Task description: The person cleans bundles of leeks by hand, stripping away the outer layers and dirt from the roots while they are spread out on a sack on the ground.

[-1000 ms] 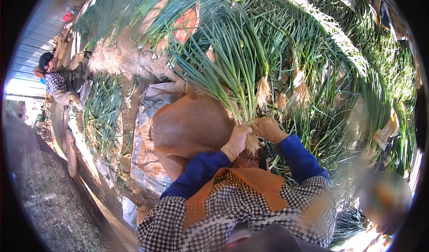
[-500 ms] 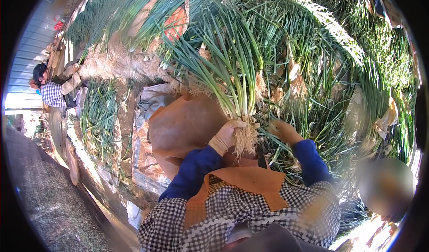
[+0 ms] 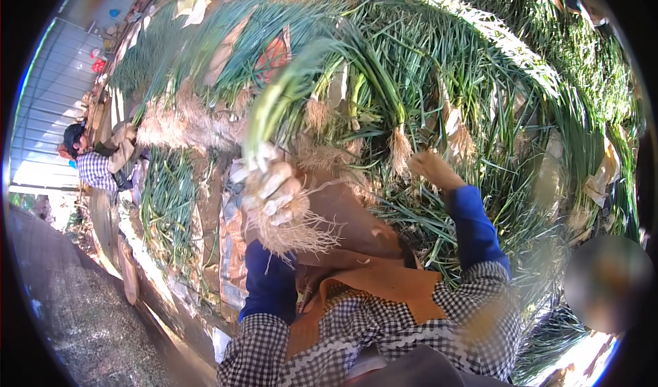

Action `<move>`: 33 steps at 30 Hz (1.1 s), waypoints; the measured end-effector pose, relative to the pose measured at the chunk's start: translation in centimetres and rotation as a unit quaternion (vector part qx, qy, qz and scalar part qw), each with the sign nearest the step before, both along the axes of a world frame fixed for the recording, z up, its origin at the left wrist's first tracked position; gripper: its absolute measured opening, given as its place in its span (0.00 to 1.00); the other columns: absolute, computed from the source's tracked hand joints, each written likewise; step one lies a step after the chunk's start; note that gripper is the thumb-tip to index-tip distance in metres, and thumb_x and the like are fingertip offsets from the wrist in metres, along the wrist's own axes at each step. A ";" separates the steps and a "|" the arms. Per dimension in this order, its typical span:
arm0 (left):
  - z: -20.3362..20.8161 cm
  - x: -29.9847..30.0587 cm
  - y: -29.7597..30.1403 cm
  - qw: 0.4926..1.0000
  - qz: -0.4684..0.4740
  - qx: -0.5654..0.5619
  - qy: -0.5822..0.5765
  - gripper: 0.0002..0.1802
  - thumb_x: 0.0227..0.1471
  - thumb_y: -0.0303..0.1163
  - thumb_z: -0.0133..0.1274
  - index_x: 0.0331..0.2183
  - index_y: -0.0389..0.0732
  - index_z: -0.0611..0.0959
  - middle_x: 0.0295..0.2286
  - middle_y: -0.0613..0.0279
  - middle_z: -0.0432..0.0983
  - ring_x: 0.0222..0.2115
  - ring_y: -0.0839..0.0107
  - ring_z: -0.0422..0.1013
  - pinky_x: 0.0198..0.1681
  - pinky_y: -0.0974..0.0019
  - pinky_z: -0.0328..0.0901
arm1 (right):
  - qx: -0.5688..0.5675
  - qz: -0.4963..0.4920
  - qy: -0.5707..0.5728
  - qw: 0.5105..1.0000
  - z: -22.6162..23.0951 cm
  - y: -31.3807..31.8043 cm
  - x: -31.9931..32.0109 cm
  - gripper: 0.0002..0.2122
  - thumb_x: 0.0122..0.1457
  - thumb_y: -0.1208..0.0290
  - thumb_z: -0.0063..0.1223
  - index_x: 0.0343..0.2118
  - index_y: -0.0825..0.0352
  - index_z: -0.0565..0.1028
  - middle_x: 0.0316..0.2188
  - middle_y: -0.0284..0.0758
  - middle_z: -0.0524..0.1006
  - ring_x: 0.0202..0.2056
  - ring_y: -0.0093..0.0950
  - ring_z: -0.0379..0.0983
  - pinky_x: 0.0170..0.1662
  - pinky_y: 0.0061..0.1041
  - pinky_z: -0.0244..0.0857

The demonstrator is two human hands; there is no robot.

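Above lap, left hand (image 3: 274, 194) grip closed round scallion bunch (image 3: 271, 123); right hand (image 3: 430, 167) grip unclear among scallions.

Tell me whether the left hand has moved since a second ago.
Yes. The left hand, gripping a green onion bunch, has swung left, away from the right hand, across the brown sack.

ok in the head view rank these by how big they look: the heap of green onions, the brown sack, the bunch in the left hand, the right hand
1. heap of green onions, by far the largest
2. brown sack
3. bunch gripped in the left hand, though it sits nearer the camera, so this place is unsure
4. right hand, smallest
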State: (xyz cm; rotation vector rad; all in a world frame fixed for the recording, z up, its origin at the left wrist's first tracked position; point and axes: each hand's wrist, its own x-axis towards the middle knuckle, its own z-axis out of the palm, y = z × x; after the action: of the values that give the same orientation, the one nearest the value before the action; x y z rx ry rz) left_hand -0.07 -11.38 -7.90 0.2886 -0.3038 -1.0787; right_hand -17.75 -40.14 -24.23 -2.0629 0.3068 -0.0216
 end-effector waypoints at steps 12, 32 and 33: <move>-12.7 -4.6 -3.2 0.986 0.028 0.159 0.042 0.28 0.37 0.20 0.45 0.46 0.33 0.67 0.40 0.52 0.69 0.39 0.61 0.68 0.46 0.57 0.65 | 0.127 -0.248 0.034 0.960 0.3 0.5 6.6 0.08 0.50 0.70 0.52 0.26 0.70 0.72 0.17 0.35 0.73 0.21 0.26 0.70 0.23 0.21 0.63; -18.6 -11.5 -6.1 0.936 0.038 0.312 0.155 0.22 0.38 0.24 0.43 0.41 0.33 0.72 0.32 0.56 0.72 0.30 0.64 0.70 0.37 0.62 0.68 | 0.076 -0.035 0.064 0.994 -3.5 7.1 5.7 0.19 0.56 0.51 0.40 0.29 0.66 0.70 0.29 0.42 0.74 0.31 0.39 0.71 0.34 0.35 0.64; -17.4 -11.4 -6.8 0.934 0.050 0.311 0.170 0.22 0.38 0.24 0.43 0.41 0.33 0.72 0.32 0.56 0.72 0.30 0.63 0.71 0.37 0.62 0.68 | 0.213 -0.030 0.002 0.977 -4.3 7.3 3.0 0.19 0.56 0.51 0.41 0.28 0.67 0.69 0.26 0.40 0.74 0.30 0.35 0.72 0.32 0.33 0.64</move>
State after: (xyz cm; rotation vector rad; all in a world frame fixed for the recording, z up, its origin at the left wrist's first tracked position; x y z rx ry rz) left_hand -11.47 -18.18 -25.33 0.6631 0.3729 -1.0815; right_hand -14.70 -32.85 -28.54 -1.6283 0.3430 0.0113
